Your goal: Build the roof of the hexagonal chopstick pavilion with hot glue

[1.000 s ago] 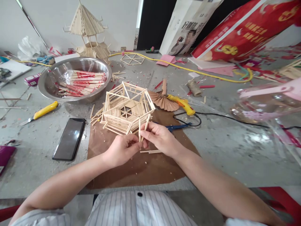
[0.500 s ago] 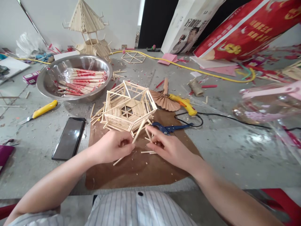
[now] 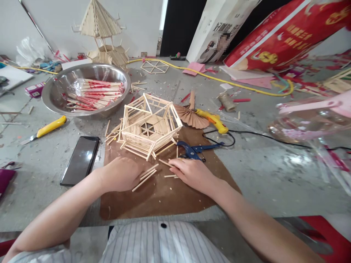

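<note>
A six-sided frame (image 3: 152,126) of thin wooden sticks stands on a brown sheet (image 3: 131,204). On the near side of the frame, my left hand (image 3: 123,174) is low over the sheet, its fingertips tucked out of sight. Short wooden sticks (image 3: 144,180) lie against its right edge; whether it grips one is hidden. My right hand (image 3: 192,171) has its fingers together on a short wooden stick (image 3: 165,163) that points up and left. Another short stick (image 3: 169,176) pokes out beneath it. Blue-handled cutters (image 3: 193,149) rest just beyond this hand.
A black phone (image 3: 80,160) and yellow utility knife (image 3: 51,127) lie left. Behind them is a steel bowl (image 3: 46,100) of wrapped chopsticks. A yellow glue gun (image 3: 216,122) with a black cord lies right of a folded paper fan (image 3: 192,115). A stick pagoda (image 3: 102,22) stands behind.
My hands have drawn away from the frame's near corner and down to the sheet. The stick pinched in my left hand is no longer upright at the frame. My right fingers have closed together.
</note>
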Demonstrator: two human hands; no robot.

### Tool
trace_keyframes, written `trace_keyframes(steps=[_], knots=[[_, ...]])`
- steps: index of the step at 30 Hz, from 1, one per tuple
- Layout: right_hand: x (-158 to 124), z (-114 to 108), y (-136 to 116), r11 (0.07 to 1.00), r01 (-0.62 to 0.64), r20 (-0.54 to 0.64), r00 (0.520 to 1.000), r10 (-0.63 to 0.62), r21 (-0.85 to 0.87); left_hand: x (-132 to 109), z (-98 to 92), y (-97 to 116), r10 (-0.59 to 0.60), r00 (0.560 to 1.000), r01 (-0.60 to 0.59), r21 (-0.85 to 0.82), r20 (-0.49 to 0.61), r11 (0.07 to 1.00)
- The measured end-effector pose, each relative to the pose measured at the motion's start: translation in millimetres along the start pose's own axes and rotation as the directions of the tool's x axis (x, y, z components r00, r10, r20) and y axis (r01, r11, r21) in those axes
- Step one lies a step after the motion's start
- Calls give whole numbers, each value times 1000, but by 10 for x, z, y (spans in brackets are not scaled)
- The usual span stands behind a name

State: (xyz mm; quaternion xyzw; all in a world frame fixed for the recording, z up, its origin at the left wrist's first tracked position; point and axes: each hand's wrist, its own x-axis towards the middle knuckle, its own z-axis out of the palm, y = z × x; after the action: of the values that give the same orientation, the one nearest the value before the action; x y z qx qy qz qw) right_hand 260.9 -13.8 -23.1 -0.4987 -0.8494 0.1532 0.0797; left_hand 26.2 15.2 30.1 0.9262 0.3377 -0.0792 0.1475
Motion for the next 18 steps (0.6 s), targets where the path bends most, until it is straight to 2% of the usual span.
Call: trace_keyframes(steps=[3,5,7,9,11,14,16,18], knots=[[-15,-129,-31,982,-69,-63,995,82,177,-30,-169,64,85,996,-89,-227,-28,970],[-25,-248,-39,939,-88,-104,986,129,332,-35,-269,93,63,992,-105,-444,-108,890],[-17,-383,-46,891,-62,-145,979,142,450,-12,-341,99,-71,975,-83,-649,-209,756],[28,-519,-66,853,-6,-186,975,121,522,46,-383,83,-253,936,-38,-784,-245,619],[117,-636,-95,805,58,-206,975,81,591,129,-400,55,-386,896,22,-846,-219,533],[314,-743,-115,723,114,-218,975,52,682,255,-386,16,-463,873,101,-873,-153,478],[454,-774,-88,736,110,-224,973,57,668,313,-360,2,-484,865,122,-882,-131,456],[568,-796,-40,821,110,-273,960,58,560,344,-328,-2,-503,855,127,-889,-127,441]])
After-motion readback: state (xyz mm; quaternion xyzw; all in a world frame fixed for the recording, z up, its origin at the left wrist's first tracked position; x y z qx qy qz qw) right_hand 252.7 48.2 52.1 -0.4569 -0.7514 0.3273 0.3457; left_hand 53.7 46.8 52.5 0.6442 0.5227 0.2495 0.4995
